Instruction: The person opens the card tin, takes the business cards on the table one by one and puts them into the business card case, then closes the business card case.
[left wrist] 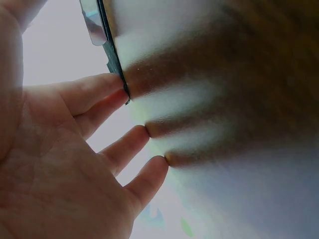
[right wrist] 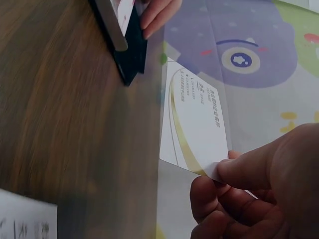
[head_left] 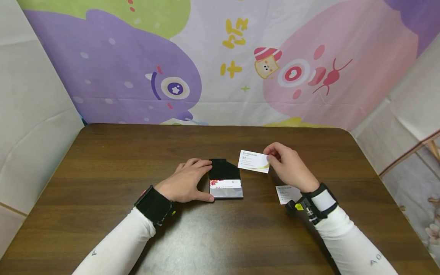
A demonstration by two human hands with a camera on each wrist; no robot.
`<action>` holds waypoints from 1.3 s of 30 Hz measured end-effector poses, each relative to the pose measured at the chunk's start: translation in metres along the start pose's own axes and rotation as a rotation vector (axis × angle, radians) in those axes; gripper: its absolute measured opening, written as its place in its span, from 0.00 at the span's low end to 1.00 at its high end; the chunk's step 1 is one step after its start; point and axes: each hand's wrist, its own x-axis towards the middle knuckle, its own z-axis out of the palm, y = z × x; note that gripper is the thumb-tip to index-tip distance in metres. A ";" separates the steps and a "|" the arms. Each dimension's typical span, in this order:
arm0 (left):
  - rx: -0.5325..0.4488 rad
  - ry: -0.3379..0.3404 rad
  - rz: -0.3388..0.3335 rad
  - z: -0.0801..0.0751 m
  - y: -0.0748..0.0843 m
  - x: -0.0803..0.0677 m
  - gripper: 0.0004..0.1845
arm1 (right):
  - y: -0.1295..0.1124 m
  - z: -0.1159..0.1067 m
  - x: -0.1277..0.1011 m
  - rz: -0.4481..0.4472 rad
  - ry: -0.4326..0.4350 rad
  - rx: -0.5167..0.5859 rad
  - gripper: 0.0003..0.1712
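Note:
A business card (head_left: 253, 161), white with a yellow-green curve, is pinched by one corner between the thumb and fingers of my right hand (head_left: 290, 164). It is held above the wood, just right of a black card holder (head_left: 225, 170). That holder lies unfolded on the table, with a white and red card (head_left: 225, 184) tucked in its lower pocket. My left hand (head_left: 185, 181) rests along its left side, thumb at the lower corner and fingertips by the upper edge. In the left wrist view, straight fingers (left wrist: 134, 144) touch the tabletop and the holder's edge.
Another white business card (head_left: 287, 194) lies on the brown wooden table (head_left: 137, 152), partly hidden under my right wrist. A printed cartoon cloth (head_left: 220, 99) hangs behind the table's far edge, and white cloth walls (head_left: 38, 95) stand at the sides.

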 end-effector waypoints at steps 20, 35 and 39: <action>0.009 0.015 -0.001 0.003 -0.002 0.001 0.54 | -0.029 0.025 0.013 -0.059 -0.065 0.041 0.07; 0.005 0.020 -0.005 0.003 -0.002 0.002 0.54 | -0.040 0.042 0.015 -0.092 -0.113 0.063 0.08; 0.004 0.019 -0.007 0.003 -0.001 0.002 0.55 | -0.042 0.047 0.016 -0.099 -0.126 0.060 0.07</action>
